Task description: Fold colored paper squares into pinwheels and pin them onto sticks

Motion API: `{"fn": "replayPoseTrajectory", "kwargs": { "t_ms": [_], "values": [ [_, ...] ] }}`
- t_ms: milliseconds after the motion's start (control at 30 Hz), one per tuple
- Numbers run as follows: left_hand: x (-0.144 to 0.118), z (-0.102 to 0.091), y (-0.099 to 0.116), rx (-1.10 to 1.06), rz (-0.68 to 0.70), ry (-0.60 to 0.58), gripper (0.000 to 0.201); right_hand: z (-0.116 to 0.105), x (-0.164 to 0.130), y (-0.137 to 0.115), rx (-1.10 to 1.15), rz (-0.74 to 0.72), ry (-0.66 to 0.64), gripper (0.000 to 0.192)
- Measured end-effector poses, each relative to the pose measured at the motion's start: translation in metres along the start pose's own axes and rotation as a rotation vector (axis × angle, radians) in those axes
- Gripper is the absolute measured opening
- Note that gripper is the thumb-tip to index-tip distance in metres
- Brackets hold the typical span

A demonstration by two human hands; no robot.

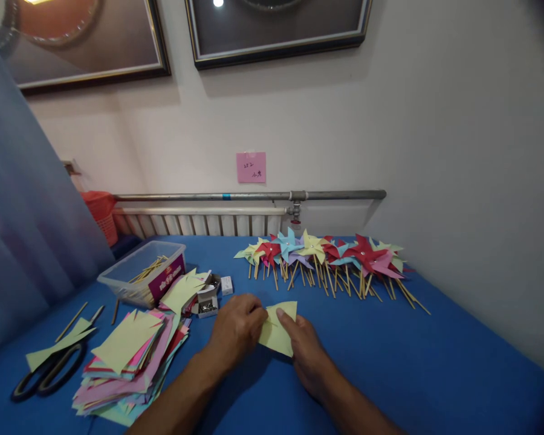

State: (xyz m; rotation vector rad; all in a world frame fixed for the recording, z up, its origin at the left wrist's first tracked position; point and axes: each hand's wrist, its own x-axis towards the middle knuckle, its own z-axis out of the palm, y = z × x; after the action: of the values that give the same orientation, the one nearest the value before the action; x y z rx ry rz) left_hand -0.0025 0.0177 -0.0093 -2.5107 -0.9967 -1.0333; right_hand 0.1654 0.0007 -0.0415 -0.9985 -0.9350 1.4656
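Pinching the yellow paper [278, 329] between them on the blue table [412, 362], the left hand [236, 329] closes on its left edge and the right hand [306, 350] presses fingertips on top (paper stack [127, 362] lies well left).

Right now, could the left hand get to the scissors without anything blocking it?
Probably yes. The left hand pinches the yellow paper; the scissors lie farther left, beyond the paper stack, which is low enough to reach over.
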Motion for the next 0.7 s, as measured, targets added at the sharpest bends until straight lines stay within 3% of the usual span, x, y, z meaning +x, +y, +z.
{"fn": "replayPoseTrajectory", "kwargs": {
  "t_ms": [233, 500, 600, 700],
  "values": [
    [-0.001, 0.003, 0.0, 0.17, 0.09, 0.037, 0.022, 0.002, -0.005, -0.005, 0.063, 0.022, -0.033, 0.044],
    [-0.002, 0.0, 0.003, 0.086, 0.049, -0.016, 0.021, 0.002, -0.001, 0.002, 0.049, 0.002, 0.041, 0.041],
    [0.001, -0.007, 0.005, -0.131, -0.068, -0.049, 0.019, 0.0, 0.002, 0.005, 0.016, -0.005, 0.071, 0.045],
    [0.007, -0.014, 0.003, -0.379, -0.347, -0.069, 0.021, -0.003, 0.004, 0.007, -0.044, -0.03, 0.086, 0.046]
  ]
}}
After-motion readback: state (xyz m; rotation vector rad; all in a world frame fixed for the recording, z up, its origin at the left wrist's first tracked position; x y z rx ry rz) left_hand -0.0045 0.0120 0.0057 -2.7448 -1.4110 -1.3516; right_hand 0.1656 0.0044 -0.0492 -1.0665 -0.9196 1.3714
